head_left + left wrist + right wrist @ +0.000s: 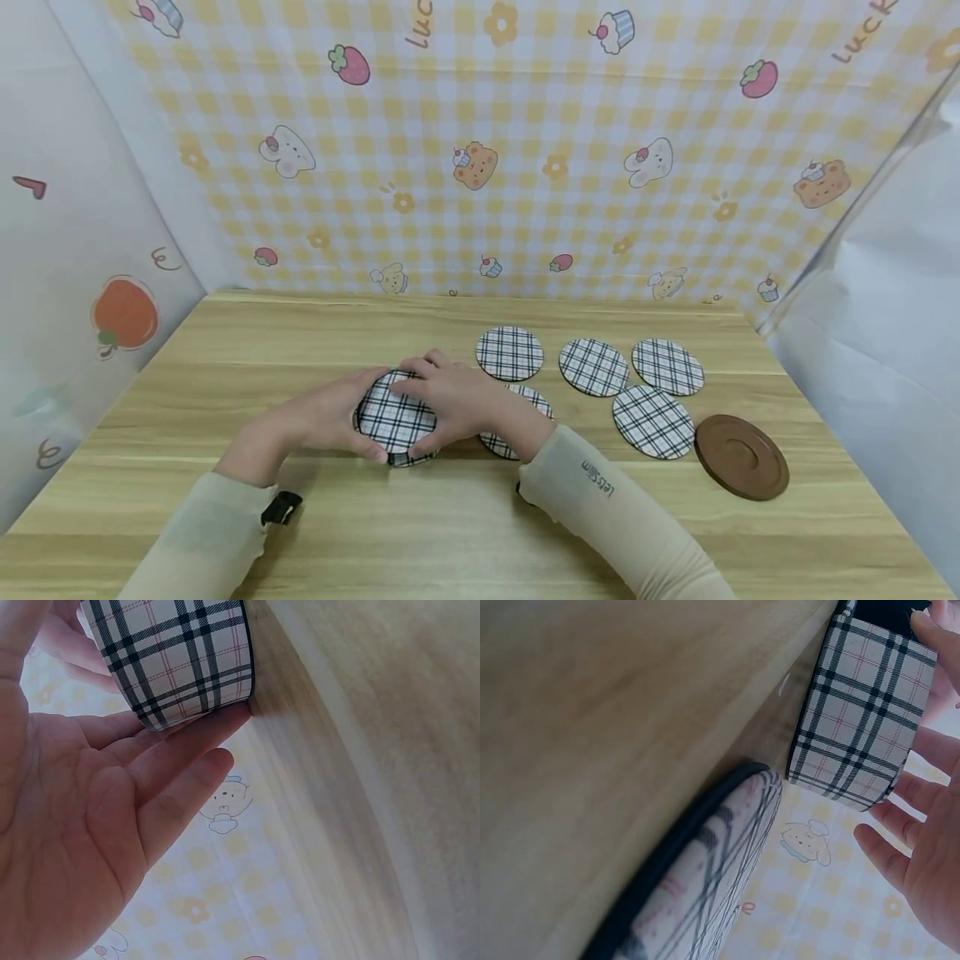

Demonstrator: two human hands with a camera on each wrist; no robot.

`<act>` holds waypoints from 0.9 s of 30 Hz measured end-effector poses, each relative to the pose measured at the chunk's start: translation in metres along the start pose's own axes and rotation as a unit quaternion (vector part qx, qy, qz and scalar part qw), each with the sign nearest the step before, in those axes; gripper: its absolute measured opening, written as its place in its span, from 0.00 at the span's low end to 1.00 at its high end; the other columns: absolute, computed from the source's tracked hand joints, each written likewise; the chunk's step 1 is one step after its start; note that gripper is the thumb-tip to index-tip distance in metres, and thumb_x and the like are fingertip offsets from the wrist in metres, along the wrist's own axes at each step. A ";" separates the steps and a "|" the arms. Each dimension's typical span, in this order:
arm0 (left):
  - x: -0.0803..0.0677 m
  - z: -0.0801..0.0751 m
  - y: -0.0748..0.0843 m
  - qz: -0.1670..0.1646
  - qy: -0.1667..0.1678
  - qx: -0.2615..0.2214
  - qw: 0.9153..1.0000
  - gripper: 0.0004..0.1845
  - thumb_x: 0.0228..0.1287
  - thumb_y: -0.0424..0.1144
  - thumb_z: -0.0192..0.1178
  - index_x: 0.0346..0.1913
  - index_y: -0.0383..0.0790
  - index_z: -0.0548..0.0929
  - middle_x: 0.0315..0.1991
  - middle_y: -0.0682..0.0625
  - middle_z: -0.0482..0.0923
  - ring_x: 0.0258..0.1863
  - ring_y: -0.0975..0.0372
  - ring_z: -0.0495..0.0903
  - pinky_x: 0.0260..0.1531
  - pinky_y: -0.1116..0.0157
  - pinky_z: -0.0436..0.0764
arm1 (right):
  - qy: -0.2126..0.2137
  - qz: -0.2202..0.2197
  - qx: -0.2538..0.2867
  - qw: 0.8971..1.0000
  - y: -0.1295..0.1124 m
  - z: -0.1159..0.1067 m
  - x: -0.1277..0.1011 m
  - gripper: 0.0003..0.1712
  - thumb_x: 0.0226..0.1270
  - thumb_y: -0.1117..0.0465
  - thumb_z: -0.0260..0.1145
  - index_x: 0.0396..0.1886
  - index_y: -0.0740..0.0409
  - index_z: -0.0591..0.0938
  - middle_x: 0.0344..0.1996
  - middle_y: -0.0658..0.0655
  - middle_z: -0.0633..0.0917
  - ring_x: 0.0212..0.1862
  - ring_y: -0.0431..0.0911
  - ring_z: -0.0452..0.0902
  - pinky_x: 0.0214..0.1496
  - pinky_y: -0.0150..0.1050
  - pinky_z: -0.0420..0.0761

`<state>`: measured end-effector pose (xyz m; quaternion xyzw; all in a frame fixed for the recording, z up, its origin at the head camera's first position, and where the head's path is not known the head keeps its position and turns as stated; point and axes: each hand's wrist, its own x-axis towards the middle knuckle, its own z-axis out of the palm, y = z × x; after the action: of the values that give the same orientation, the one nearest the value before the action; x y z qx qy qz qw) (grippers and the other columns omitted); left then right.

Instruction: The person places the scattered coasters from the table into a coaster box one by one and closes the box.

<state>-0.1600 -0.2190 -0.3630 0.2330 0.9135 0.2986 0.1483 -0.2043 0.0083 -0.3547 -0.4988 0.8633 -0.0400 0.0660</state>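
Note:
A round plaid holder (395,419) with a black rim stands on the wooden table (225,350) in the head view. My left hand (330,417) cups its left side, thumb on the near edge. My right hand (457,398) wraps its right side, fingers over the far rim. In the left wrist view my left hand (112,825) touches the holder's wall (180,652) with its fingertips. The right wrist view shows the holder (862,712) standing beside a flat plaid coaster (705,877), with my right hand (922,847) around the holder.
Several plaid coasters lie flat to the right: one behind (509,352), two further right (593,367) (667,366), one nearer (653,421), and one (525,398) partly under my right wrist. A brown round disc (741,457) lies at the far right. Patterned walls enclose the table.

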 end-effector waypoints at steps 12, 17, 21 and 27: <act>0.003 0.000 0.002 0.012 -0.004 -0.009 1.000 0.61 0.41 0.57 0.79 0.74 0.34 0.56 0.68 0.39 0.67 0.63 0.48 0.72 0.64 0.45 0.73 | 0.011 0.013 0.049 0.999 0.012 0.002 -0.011 0.50 0.55 0.33 0.72 0.74 0.47 0.68 0.75 0.52 0.65 0.73 0.48 0.59 0.70 0.44 0.74; 0.003 -0.001 0.003 0.022 0.001 -0.019 1.000 0.61 0.40 0.55 0.80 0.73 0.32 0.58 0.67 0.38 0.69 0.63 0.46 0.72 0.64 0.43 0.72 | 0.022 0.023 0.060 0.998 0.022 -0.001 -0.023 0.52 0.53 0.34 0.73 0.74 0.49 0.67 0.73 0.52 0.67 0.72 0.49 0.61 0.68 0.46 0.75; 0.002 -0.003 0.005 0.039 0.008 -0.016 0.999 0.61 0.40 0.54 0.80 0.73 0.30 0.59 0.66 0.35 0.70 0.63 0.44 0.72 0.64 0.41 0.72 | 0.023 0.032 0.062 0.997 0.029 -0.002 -0.033 0.51 0.55 0.36 0.73 0.75 0.49 0.67 0.73 0.53 0.67 0.72 0.49 0.61 0.67 0.47 0.76; 0.000 -0.002 0.007 0.015 0.010 -0.009 1.000 0.62 0.39 0.55 0.81 0.73 0.29 0.58 0.68 0.34 0.68 0.66 0.42 0.70 0.65 0.40 0.70 | 0.017 0.050 0.087 0.995 0.041 -0.002 -0.049 0.49 0.55 0.39 0.75 0.74 0.48 0.68 0.73 0.54 0.67 0.72 0.52 0.60 0.69 0.51 0.74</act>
<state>-0.1590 -0.2154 -0.3571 0.2422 0.9086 0.3116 0.1368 -0.2160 0.0712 -0.3552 -0.4469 0.8812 -0.1200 0.0968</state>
